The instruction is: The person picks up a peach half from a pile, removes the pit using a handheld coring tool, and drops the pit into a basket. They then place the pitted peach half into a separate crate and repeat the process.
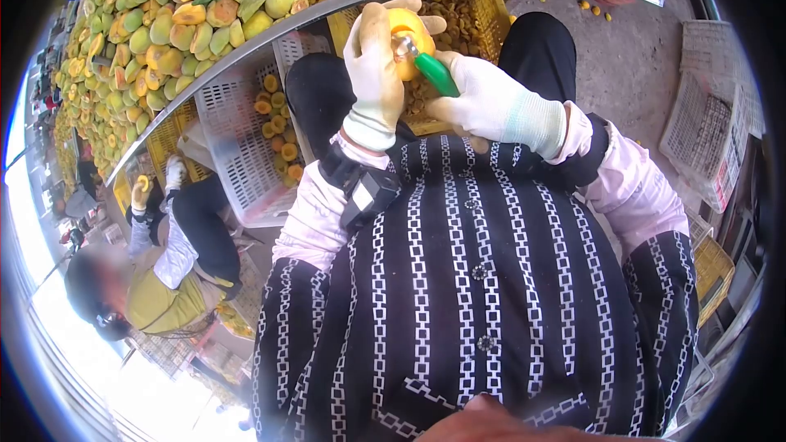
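My left hand, in a white knit glove with a yellowish palm, is closed around a peach half, its cut face toward me. In my gloved right hand I grip a pitting knife by its green handle. Its metal tip is inside the hollow of the peach half. Beneath both hands, between my knees, stands a yellow crate holding brown peach pits.
A metal-edged table heaped with peach halves runs across the front. White crate with peach halves stands left. Another person sits beyond it, holding fruit. Stacked crates are on the right.
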The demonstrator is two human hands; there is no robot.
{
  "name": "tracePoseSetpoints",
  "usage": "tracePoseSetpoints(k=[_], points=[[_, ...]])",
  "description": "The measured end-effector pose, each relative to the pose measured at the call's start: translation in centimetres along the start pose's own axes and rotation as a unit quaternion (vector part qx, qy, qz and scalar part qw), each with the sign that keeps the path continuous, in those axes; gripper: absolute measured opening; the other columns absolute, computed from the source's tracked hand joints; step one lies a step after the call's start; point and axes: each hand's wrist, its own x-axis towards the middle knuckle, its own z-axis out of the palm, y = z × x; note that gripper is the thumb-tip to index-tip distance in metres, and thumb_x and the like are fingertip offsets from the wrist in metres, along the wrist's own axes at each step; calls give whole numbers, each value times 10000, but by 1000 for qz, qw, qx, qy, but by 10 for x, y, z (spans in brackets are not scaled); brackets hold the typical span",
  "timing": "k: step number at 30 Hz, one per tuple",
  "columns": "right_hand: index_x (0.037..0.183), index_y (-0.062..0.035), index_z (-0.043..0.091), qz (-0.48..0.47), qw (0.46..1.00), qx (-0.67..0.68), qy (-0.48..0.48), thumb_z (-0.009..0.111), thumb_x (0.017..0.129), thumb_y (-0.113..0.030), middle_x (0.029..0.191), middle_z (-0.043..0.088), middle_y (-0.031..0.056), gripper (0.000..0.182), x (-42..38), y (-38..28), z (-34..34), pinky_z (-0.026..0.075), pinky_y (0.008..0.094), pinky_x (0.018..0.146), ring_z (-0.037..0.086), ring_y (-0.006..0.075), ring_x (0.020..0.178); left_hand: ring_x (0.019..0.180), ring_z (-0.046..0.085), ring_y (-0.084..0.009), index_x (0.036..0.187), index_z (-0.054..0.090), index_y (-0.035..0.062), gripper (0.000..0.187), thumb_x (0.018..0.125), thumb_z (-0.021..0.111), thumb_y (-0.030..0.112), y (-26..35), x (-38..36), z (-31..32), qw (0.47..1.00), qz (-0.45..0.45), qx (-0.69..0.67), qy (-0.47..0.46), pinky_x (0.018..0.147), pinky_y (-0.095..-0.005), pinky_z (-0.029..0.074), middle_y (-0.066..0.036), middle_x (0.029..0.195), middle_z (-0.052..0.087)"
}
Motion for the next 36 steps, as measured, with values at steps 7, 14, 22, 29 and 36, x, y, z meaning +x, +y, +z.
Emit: tracePoseSetpoints(k=[7, 14, 22, 29, 36], points=[[818, 15, 511, 12, 958, 241, -154, 602, 819, -118, 602, 551, 63, 161, 3, -1, -11, 417, 251, 369, 503, 130, 374, 593, 642, -225, 1176, 509, -2, 497, 1001, 410, 452, -6, -6, 7, 994, 65, -72, 43, 545, -304, 553, -211, 927, 668], [798, 4, 538, -26, 981, 190, -21, 592, 843, -130, 522, 546, 52, 152, 9, -6, 10, 405, 244, 373, 511, 123, 373, 568, 631, -226, 1170, 499, 22, 505, 997, 394, 484, -6, 4, 11, 986, 63, -118, 100, 516, -298, 545, -197, 918, 662], [957, 59, 490, -32, 996, 32, 79, 595, 850, -156, 566, 580, 81, 262, 17, -7, 14, 462, 258, 413, 550, 157, 387, 565, 627, -239, 1164, 499, 22, 492, 998, 391, 473, -11, 11, 10, 982, 114, -73, 131, 521, -312, 544, -206, 919, 661], [835, -21, 507, -55, 932, 329, -140, 592, 862, -110, 517, 537, 66, 126, 32, 5, 8, 428, 234, 419, 471, 122, 361, 633, 643, -265, 1208, 481, 51, 608, 974, 316, 587, -8, 12, 1, 986, 100, -9, 130, 544, -346, 536, -196, 993, 656], [935, 22, 511, -56, 998, 35, 8, 617, 795, -171, 699, 590, 105, 261, 44, 10, 9, 489, 287, 516, 600, 174, 596, 653, 630, -293, 1168, 517, 54, 571, 958, 353, 559, -22, 21, -16, 969, -89, -204, 110, 590, -381, 527, -202, 1001, 668]])
